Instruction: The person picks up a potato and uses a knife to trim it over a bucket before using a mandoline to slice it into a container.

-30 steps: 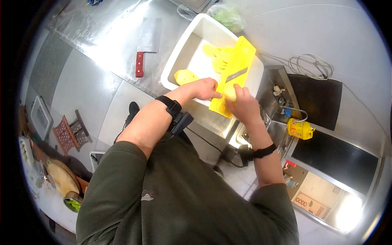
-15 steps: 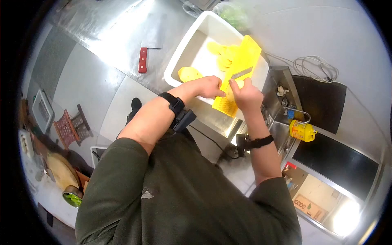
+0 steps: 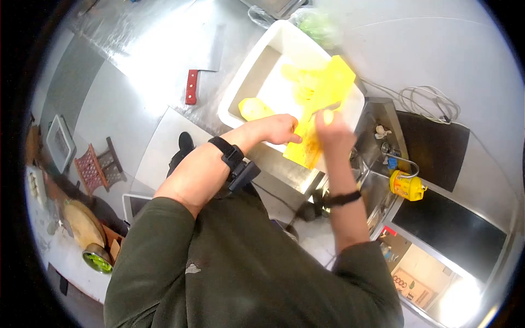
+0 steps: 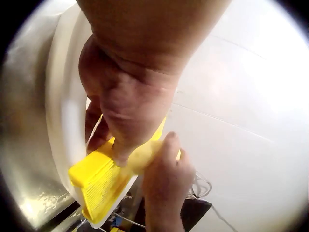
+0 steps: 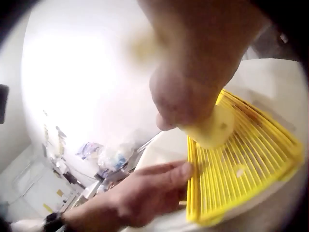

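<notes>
A yellow slicer point(image 3: 342, 82) with a ribbed face and a slanted blade leans across a white tub point(image 3: 234, 82). My left hand point(image 3: 280, 129) grips its near side edge, the thumb on the ribbed face. Against that face my right hand point(image 3: 336, 136), blurred in the head view, holds a peeled potato point(image 5: 219, 128). The potato's flat cut side meets the ribs in the right wrist view, close to the left thumb. In the tub lie yellow slices point(image 3: 298, 82), partly behind the slicer, and another peeled potato point(image 3: 253, 109) near the left wrist.
A cleaver with a red handle point(image 3: 191, 87) lies on the steel counter point(image 3: 147, 71) left of the tub. Behind the tub is a plastic bag with something green point(image 3: 317, 30). To the right are a sink, a yellow container point(image 3: 407, 186) and a coiled cable point(image 3: 432, 98).
My right hand has moved the potato up the slicer toward the blade compared with a second ago. The left hand keeps its grip on the edge. The head view has shifted slightly.
</notes>
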`<state>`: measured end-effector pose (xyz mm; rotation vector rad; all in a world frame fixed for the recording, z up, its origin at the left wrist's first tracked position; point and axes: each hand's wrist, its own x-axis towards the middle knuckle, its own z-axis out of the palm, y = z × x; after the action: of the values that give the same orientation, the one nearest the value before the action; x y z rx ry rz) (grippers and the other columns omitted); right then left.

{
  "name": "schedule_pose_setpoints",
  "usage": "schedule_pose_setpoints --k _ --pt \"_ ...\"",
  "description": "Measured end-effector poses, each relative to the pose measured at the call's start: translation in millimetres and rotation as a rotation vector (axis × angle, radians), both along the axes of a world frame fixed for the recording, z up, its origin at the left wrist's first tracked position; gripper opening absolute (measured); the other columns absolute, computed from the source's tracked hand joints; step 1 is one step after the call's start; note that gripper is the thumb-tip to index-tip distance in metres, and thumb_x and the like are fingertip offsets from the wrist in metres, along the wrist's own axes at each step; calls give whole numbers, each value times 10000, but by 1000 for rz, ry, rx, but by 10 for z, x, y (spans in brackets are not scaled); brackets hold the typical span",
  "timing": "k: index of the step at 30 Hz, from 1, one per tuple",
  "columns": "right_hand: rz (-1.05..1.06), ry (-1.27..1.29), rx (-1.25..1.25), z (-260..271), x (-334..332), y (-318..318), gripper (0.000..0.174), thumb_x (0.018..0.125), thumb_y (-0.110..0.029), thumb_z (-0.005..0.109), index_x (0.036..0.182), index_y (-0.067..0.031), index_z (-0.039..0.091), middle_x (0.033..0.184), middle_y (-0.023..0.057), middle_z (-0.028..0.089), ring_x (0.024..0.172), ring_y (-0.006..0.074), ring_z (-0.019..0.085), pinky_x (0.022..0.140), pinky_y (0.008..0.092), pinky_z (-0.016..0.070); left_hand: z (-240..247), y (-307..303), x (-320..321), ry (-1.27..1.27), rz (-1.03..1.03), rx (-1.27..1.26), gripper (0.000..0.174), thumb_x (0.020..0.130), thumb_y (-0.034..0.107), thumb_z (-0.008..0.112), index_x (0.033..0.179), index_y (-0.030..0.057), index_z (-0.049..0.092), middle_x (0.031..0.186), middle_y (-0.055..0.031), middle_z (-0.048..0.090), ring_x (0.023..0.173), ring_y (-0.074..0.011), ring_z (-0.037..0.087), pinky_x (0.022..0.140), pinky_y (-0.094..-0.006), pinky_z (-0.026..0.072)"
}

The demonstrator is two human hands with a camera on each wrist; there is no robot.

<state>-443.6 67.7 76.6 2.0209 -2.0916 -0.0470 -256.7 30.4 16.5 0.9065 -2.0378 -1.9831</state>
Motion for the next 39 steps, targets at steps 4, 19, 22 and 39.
schedule_pose_setpoints --k 4,19,22,39 --pt "-204 -104 -37 177 -122 -1008 543 868 -579 542 942 -50 641 794 234 687 777 410 679 719 510 532 76 9 36 -50 10 -83 368 846 321 714 959 -20 634 818 -133 676 742 -242 648 675 -351 503" --pt "-229 -65 -45 87 -145 -962 508 908 -543 514 943 -53 642 765 212 687 695 408 679 648 495 543 -27 25 3 -1 31 -33 375 849 300 718 1000 -33 632 866 -153 687 795 -246 645 736 -352 510" --pt "-186 -90 -89 87 -225 -1031 513 897 -556 522 945 -60 646 761 221 685 706 419 678 657 497 544 15 5 8 -14 -2 45 386 847 306 720 1002 -35 630 860 -154 687 789 -252 648 733 -352 511" --pt "-224 -179 1 190 -135 -806 493 909 -512 520 962 -39 651 921 235 681 825 416 665 769 512 515 44 -8 17 -24 10 -47 393 840 321 728 993 -30 635 859 -150 687 768 -244 666 698 -347 515"
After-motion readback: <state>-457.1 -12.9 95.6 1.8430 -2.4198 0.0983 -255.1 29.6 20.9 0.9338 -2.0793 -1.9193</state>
